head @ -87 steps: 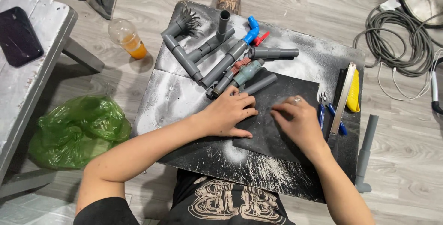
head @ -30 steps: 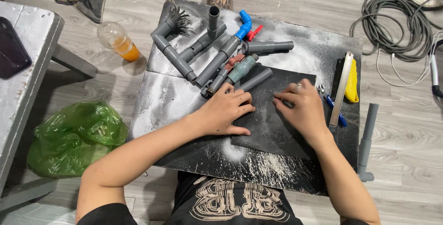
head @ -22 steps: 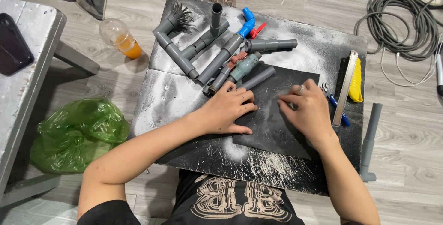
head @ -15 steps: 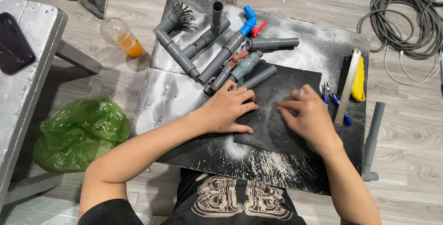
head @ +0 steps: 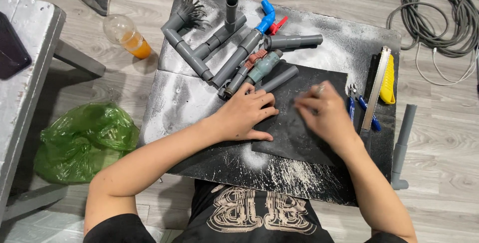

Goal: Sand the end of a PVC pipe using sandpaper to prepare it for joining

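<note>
Black sheet (head: 299, 123) lies under flat left hand (head: 247, 116); right hand (head: 322, 113) fingers pinch a thin tool.

Both the left hand (head: 247, 116) and the right hand (head: 324, 116) rest on a sheet (head: 304, 138) lying on the board (head: 174, 103). Pipe fittings (head: 224, 48) lie beyond the left hand; pliers (head: 361, 106) and a saw (head: 379, 86) lie right of the right hand.

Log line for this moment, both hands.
left hand: flat on black sheet, pressing | right hand: pinching small thin tool, tip on sheet | grey pipe assembly: untouched behind
</note>
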